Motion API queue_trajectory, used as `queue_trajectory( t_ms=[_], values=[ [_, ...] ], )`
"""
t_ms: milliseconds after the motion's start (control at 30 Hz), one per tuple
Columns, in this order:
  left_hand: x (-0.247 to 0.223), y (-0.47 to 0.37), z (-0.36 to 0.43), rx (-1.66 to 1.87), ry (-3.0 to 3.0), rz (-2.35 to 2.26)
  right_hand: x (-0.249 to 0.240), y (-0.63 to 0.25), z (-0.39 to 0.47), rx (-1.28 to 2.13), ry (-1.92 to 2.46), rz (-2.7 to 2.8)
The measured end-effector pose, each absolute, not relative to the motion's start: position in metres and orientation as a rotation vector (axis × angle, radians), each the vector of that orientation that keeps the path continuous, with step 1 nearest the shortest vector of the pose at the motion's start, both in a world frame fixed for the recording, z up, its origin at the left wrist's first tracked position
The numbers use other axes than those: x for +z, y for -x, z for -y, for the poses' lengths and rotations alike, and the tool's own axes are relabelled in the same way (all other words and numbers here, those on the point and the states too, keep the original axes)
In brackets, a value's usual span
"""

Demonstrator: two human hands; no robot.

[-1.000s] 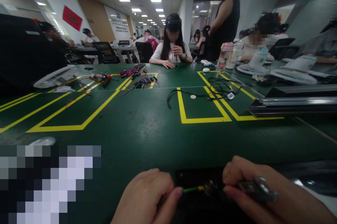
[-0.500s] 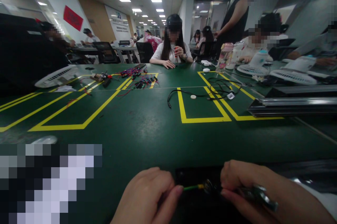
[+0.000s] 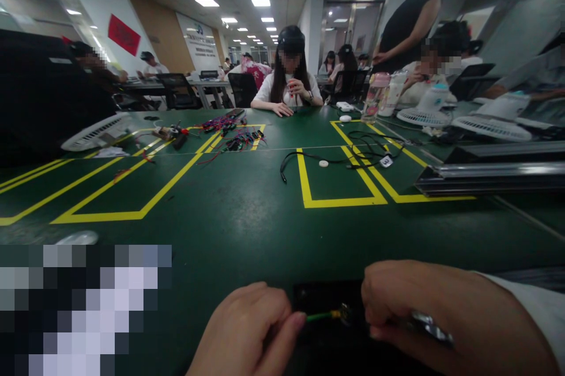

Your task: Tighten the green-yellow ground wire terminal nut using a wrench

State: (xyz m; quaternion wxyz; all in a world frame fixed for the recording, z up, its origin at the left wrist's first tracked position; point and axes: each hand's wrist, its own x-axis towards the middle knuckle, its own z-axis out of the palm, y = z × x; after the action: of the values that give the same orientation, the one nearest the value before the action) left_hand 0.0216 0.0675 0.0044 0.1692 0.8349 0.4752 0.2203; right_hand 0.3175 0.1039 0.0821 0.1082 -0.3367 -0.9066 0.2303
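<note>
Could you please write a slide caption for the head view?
Left hand pinching a green wire, right hand around a shiny metal object.

Middle: I could pass over the green tabletop (image 3: 247,229), from the hands to the wire bundle (image 3: 229,129).
Near: left hand (image 3: 251,326), green rod (image 3: 321,316), right hand (image 3: 408,311) around a metal tool (image 3: 430,326) bar my way.
Right: metal profiles (image 3: 494,171) block me.
Far right: black cable (image 3: 304,155) and bottle (image 3: 375,99) obstruct.
Far left: white fan (image 3: 95,130).

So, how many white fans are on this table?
3: the left fan, the middle fan beside the bottles, and the rightmost fan behind the metal rails. More may be hidden.
</note>
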Motion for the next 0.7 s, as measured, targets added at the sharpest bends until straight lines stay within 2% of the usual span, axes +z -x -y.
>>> queue_trajectory(
  t_ms=[333, 567, 700],
  values=[
    [0.008, -0.026, -0.066, 0.593, -2.324, -1.388, 0.072, -0.321, -0.105, 0.755, 0.96, 2.621],
    [0.003, -0.024, -0.067, 0.624, -2.314, -1.417, 0.077, -0.319, -0.096, 0.847, 1.222, 2.174],
    [0.001, -0.023, -0.068, 0.633, -2.33, -1.398, 0.055, -0.325, -0.079, 0.806, 1.323, 2.023]
  ],
)
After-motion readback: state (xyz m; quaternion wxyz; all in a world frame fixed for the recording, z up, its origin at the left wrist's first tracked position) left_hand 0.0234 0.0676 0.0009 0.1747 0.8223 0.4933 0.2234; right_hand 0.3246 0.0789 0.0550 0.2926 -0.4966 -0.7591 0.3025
